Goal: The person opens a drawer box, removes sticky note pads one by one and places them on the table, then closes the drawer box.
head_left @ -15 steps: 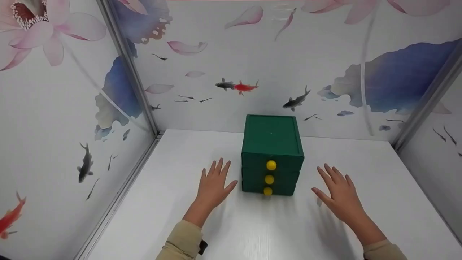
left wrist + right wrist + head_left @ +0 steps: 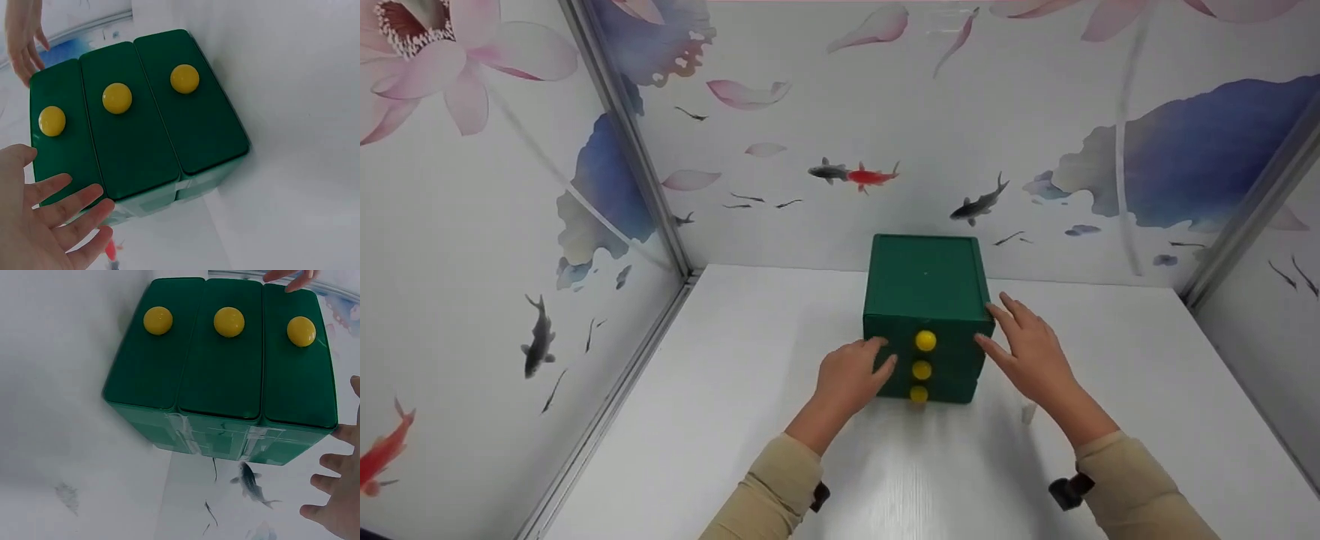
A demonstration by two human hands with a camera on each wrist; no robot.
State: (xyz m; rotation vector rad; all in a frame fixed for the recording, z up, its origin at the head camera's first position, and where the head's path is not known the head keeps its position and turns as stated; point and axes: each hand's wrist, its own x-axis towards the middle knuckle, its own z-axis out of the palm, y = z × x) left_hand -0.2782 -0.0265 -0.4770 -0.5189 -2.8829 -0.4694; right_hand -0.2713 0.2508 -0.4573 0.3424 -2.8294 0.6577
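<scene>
A green three-drawer box (image 2: 926,277) stands on the white table, its front facing me. Each drawer carries a round yellow knob; the top knob (image 2: 925,340) shows in the head view, and all of them show in both wrist views. My left hand (image 2: 851,375) is at the box's left front edge, fingers spread and loosely bent in the left wrist view. At the right front edge is my right hand (image 2: 1031,356), its fingers extended and apart in the right wrist view. Whether either hand touches the box, I cannot tell. Neither hand holds anything.
The white table (image 2: 720,360) is bounded by a back wall (image 2: 780,240) and side walls printed with fish, petals and lotus leaves. Metal corner posts (image 2: 637,157) join the panels. A small pale spot (image 2: 1028,412) below my right hand is too unclear to identify.
Both hands have moved inward to the box, the left going right and the right going left and slightly up. The box stays where it was on the table.
</scene>
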